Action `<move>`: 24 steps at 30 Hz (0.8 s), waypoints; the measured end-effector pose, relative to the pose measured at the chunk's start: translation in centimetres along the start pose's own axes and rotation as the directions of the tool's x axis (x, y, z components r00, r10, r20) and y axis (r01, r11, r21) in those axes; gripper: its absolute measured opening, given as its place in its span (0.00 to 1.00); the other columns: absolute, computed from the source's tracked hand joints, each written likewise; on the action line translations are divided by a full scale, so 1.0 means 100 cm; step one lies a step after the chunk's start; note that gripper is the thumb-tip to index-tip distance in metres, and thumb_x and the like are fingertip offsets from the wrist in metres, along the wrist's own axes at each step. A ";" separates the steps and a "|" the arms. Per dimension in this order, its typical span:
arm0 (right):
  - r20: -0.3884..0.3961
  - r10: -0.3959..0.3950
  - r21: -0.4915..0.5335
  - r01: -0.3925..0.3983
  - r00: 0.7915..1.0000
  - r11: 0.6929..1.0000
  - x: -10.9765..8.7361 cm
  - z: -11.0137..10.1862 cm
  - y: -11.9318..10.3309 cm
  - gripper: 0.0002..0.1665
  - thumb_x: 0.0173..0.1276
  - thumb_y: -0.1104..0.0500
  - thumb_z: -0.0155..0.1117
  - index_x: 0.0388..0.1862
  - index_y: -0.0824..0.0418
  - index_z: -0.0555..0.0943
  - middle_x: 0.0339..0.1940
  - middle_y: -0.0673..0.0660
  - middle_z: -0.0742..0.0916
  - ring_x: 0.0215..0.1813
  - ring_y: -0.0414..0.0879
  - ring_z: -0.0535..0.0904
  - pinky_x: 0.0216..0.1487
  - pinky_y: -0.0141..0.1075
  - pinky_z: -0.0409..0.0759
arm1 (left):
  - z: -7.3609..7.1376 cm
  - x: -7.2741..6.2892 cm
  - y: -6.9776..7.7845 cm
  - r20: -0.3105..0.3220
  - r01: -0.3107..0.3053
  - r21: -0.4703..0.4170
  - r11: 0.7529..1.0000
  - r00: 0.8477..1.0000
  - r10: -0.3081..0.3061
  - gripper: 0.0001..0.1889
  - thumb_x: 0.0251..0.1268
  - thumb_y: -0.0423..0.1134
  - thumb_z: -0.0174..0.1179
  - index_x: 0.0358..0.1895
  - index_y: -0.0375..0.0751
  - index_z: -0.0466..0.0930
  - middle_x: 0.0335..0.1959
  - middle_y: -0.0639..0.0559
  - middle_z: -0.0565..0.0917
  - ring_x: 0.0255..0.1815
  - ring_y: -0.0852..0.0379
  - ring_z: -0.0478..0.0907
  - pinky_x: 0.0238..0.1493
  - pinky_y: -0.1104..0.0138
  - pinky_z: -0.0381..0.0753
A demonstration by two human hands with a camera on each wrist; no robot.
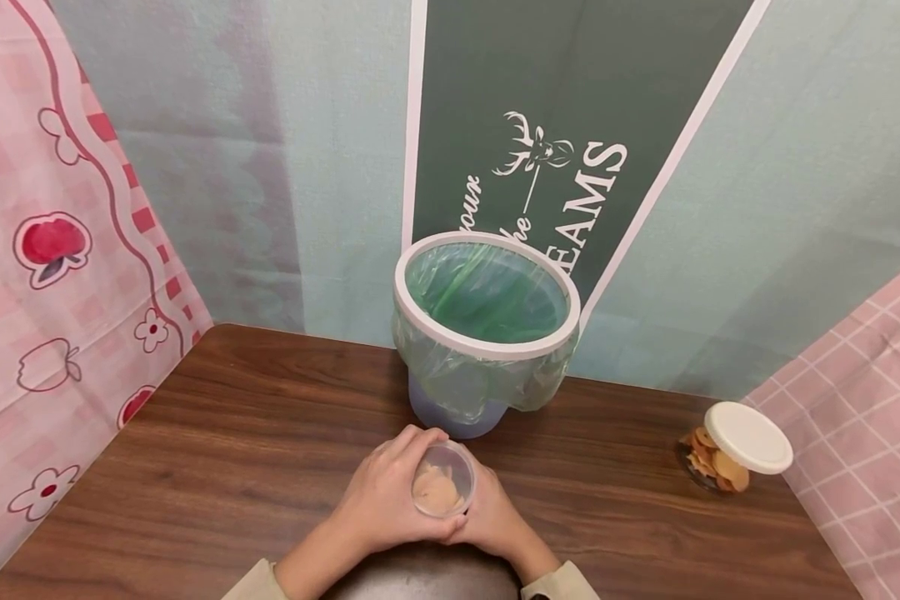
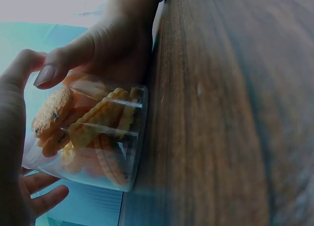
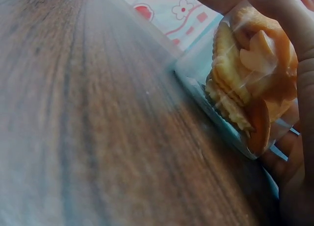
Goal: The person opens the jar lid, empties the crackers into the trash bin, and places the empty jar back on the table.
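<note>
A clear plastic cup of biscuits is held between both hands at the table's front. My left hand grips its left side, and my right hand wraps its right side. The thumbs come close together at the near side. No lid shows on the cup. In the left wrist view, ridged sticks and a round seeded biscuit press against the cup's wall, with its base at the tabletop. The right wrist view shows pale, broken biscuit pieces among browner ones.
Just behind the hands stands a bin with a white rim and a green liner bag folded over it. A jar of biscuits with a white lid stands at the right. Cloth-covered walls enclose the wooden table.
</note>
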State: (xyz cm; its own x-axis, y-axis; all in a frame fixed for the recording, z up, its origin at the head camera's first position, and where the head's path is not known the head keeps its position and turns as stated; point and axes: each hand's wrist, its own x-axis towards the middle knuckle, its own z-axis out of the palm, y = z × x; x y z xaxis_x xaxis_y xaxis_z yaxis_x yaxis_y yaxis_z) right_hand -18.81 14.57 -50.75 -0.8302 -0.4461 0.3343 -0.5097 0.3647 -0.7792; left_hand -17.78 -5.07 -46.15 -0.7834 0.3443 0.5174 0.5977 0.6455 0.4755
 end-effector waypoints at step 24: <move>0.017 0.032 0.034 -0.032 0.999 0.999 0.002 -0.001 -0.001 0.60 0.35 0.56 0.86 0.72 0.52 0.68 0.60 0.55 0.85 0.59 0.39 0.80 0.62 0.36 0.79 | 0.000 0.000 0.006 0.013 0.053 0.029 0.998 0.999 -0.053 0.45 0.30 0.66 0.77 0.60 0.53 0.77 0.44 0.59 0.78 0.37 0.65 0.77 0.41 0.67 0.81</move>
State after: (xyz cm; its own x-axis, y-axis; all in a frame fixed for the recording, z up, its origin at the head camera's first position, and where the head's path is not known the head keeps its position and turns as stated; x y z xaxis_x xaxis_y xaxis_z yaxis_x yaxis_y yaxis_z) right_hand -18.93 14.52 -50.51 -0.8420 -0.4481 0.3003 -0.4746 0.3509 -0.8072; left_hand -17.43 -4.69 -45.89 -0.8162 0.3181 0.4823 0.5503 0.6823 0.4813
